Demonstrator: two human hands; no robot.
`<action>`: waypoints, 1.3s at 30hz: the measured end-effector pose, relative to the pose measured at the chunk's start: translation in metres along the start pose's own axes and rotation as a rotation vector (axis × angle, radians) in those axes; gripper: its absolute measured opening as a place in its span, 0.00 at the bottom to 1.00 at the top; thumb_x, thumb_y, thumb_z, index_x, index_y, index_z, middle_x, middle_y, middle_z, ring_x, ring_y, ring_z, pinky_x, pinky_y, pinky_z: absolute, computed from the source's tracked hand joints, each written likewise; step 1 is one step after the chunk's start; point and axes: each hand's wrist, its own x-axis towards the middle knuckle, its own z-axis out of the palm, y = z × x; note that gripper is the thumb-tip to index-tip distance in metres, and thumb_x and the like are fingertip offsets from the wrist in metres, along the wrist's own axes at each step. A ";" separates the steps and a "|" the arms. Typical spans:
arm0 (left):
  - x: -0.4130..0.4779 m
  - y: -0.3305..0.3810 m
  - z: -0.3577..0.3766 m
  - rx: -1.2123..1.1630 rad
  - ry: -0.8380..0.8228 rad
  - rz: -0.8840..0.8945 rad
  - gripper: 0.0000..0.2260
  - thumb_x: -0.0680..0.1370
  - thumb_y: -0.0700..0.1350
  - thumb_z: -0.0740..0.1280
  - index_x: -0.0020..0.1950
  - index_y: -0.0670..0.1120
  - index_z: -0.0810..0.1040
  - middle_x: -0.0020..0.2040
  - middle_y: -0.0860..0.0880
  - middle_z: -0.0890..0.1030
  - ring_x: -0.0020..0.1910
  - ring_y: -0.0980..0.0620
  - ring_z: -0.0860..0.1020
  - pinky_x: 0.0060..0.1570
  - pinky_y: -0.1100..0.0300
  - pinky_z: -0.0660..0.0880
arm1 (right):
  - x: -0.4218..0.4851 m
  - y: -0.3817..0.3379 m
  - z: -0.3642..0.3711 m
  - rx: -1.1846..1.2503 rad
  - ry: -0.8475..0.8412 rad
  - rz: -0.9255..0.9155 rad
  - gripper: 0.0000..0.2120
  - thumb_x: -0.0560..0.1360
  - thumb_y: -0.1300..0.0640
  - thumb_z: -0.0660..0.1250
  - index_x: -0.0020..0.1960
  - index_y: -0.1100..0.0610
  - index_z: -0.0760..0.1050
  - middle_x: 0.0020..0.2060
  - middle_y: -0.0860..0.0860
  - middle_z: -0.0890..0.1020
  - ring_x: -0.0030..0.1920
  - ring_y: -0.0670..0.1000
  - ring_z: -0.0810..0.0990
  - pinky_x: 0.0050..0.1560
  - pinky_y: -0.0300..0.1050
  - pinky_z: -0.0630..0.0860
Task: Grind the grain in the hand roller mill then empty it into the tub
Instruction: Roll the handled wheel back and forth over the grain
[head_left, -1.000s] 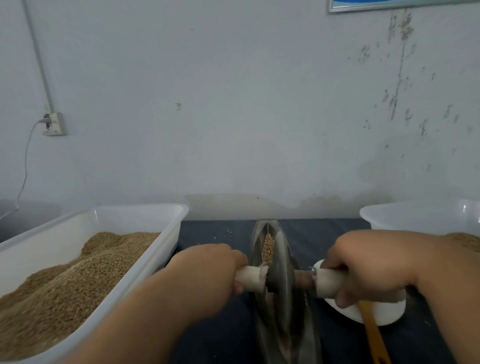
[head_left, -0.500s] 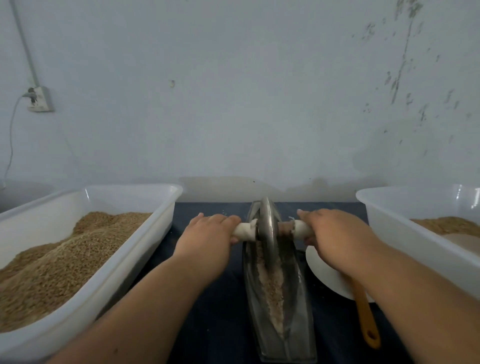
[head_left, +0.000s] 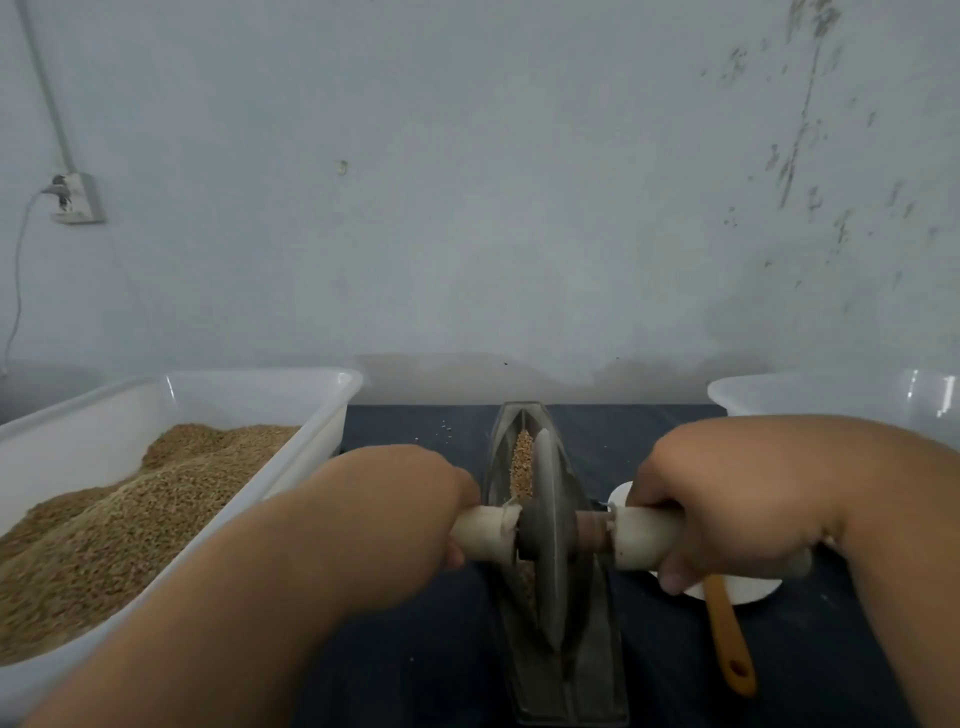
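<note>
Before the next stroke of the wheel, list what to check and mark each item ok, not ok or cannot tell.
1. Left hand grips the left handle: ok.
2. Right hand grips the right handle: ok.
3. Wheel sits inside the trough: ok.
4. Grain lies in the trough beyond the wheel, ready to be rolled over: ok.
5. Orange spoon lies right of the trough, apart from it: ok.
6. Fineness of what lies under and behind the wheel: cannot tell.
</note>
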 end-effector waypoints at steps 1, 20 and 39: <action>-0.002 0.000 -0.002 0.002 -0.006 0.008 0.05 0.78 0.54 0.64 0.53 0.58 0.72 0.50 0.54 0.77 0.49 0.54 0.74 0.47 0.57 0.70 | -0.002 0.000 -0.001 -0.004 -0.002 -0.001 0.15 0.68 0.35 0.73 0.33 0.41 0.71 0.33 0.42 0.77 0.31 0.40 0.73 0.29 0.38 0.62; 0.051 -0.011 0.041 -0.116 0.205 -0.142 0.11 0.80 0.50 0.64 0.62 0.53 0.72 0.57 0.51 0.75 0.56 0.50 0.75 0.50 0.55 0.69 | 0.062 0.005 0.047 -0.047 0.409 0.123 0.09 0.78 0.49 0.66 0.56 0.49 0.72 0.46 0.47 0.77 0.43 0.50 0.74 0.40 0.45 0.68; 0.050 -0.010 0.043 -0.126 0.179 -0.111 0.18 0.81 0.45 0.62 0.70 0.55 0.68 0.63 0.52 0.76 0.64 0.49 0.73 0.70 0.50 0.62 | 0.060 0.001 0.047 0.015 0.365 0.125 0.07 0.77 0.53 0.66 0.54 0.49 0.71 0.46 0.48 0.78 0.43 0.49 0.76 0.45 0.47 0.75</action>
